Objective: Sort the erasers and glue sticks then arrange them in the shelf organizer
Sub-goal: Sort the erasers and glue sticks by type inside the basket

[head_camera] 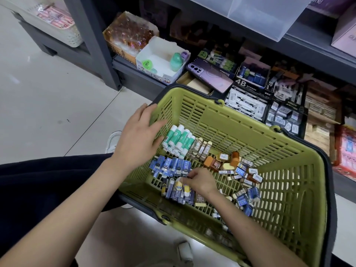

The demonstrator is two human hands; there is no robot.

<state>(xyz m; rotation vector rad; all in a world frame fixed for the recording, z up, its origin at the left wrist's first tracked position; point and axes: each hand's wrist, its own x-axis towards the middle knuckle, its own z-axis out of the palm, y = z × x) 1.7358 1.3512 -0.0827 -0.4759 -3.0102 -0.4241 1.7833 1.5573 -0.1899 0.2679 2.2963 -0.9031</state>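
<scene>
In the olive-green slotted plastic basket, the right hand curls its fingertips together, pinching one of the blue-and-yellow sleeved erasers packed in the near left row. Just beyond lies a row of blue paper-sleeved erasers. Farther left, the left hand is spread flat, fingertips touching the green-and-white glue sticks bunched against the left wall. Brown-sleeved erasers lie beside them, and loose mixed erasers lie to the right. On the far shelf stand black 4B eraser boxes.
</scene>
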